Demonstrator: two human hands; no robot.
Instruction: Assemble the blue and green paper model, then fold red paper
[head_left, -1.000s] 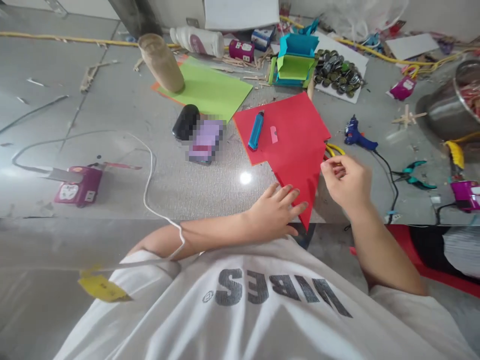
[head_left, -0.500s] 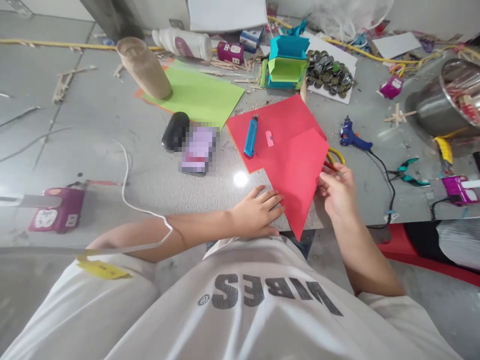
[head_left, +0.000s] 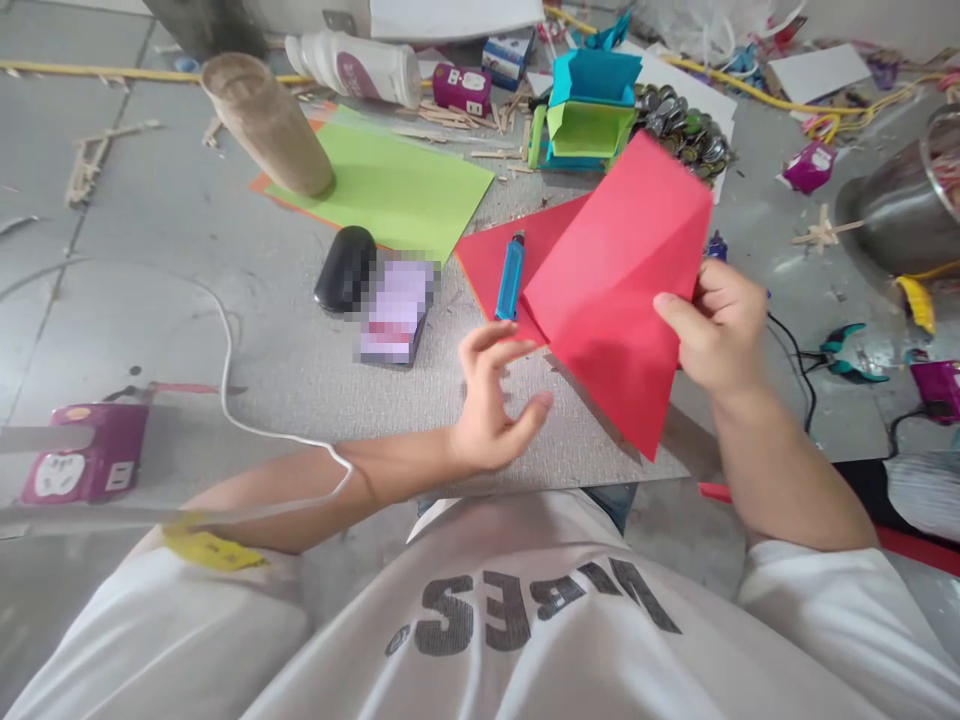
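Observation:
A piece of red paper [head_left: 622, 280] is raised above the table, its right edge pinched by my right hand [head_left: 724, 325] with the thumb on top. Under its left side lies another red sheet [head_left: 480, 260], with a blue box cutter [head_left: 511, 278] resting on it. My left hand [head_left: 495, 400] is off the paper, fingers apart and curved, just left of the raised piece and below the cutter. Nothing shows in that hand. The scissors are hidden.
Left of the red sheets are a phone [head_left: 397, 308], a black case [head_left: 346, 268] and green paper [head_left: 405, 180] under a brown bottle [head_left: 270, 125]. Behind stands a blue-green paper construction [head_left: 592, 110] beside bottle caps [head_left: 686, 125]. Pliers [head_left: 844, 353] and a metal pot [head_left: 892, 205] are right.
My right hand has taken the red paper piece by its right edge and lifted it. My left hand has come off the paper and risen, its fingers now curved.

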